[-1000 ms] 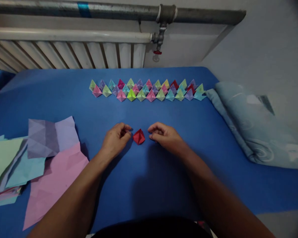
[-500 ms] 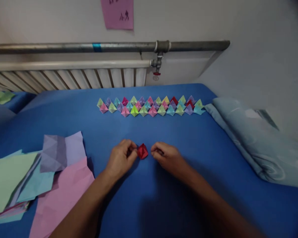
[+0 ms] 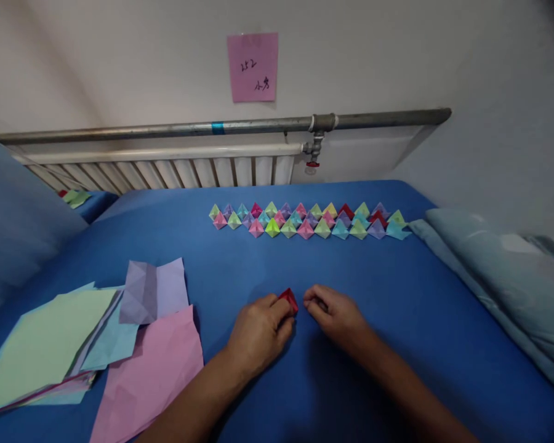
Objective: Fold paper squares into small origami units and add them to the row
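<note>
- I read the red folded piece (image 3: 290, 300) as creased, matt paper.
- The rows of folded pieces (image 3: 305, 229) look like similar paper to me.
- I see crease lines roughening the purple sheet (image 3: 172, 284); the pale green sheet (image 3: 60, 332) looks smoother.
- Smooth, matt blue surface (image 3: 240, 264); I can't tell its material from here.
- I make out soft cloth in the pale blue bundle (image 3: 480, 252).
- Dull, bare metal pipe (image 3: 152, 132); faintly glossy white radiator (image 3: 244, 172).

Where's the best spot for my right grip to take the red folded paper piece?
Probably its right-hand edge, coming in from the right: the left grip covers the left side of the red folded paper piece, while its right edge is exposed and faces the right grip. A light pinch seems safest, since it is folded paper.
</note>
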`<state>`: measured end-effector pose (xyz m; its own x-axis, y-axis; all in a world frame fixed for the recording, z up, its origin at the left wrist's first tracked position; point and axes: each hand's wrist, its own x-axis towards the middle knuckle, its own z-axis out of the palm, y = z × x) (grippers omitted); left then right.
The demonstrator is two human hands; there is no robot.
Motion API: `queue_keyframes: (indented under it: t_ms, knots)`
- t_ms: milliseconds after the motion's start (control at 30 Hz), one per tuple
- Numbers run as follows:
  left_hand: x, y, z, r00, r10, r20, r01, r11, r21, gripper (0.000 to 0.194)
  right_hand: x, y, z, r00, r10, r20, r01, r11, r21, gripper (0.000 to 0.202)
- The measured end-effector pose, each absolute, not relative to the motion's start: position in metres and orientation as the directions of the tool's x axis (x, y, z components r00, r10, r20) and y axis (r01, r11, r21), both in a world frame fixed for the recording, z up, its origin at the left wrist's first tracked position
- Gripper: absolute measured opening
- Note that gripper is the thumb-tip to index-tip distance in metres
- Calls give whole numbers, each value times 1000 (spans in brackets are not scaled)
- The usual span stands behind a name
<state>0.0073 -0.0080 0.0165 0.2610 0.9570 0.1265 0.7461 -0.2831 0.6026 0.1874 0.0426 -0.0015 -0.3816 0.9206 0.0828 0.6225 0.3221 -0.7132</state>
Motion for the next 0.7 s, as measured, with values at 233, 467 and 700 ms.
queue_keyframes:
  t_ms: [233, 467, 700]
  knots:
    - [5, -6, 11, 258, 956, 140, 743, -289, 603, 12, 187, 42, -1, -379, 919, 108, 609, 336, -718, 14]
    - [-30, 19, 14, -40, 968, 247, 717, -145, 682, 12, 182, 45, -7, -304, 936, 175, 574, 327, -751, 15]
    - [-74, 89, 24, -268, 947, 179, 791, 110, 602, 8, 176, 53, -12, -265, 938, 225, 505, 334, -796, 15]
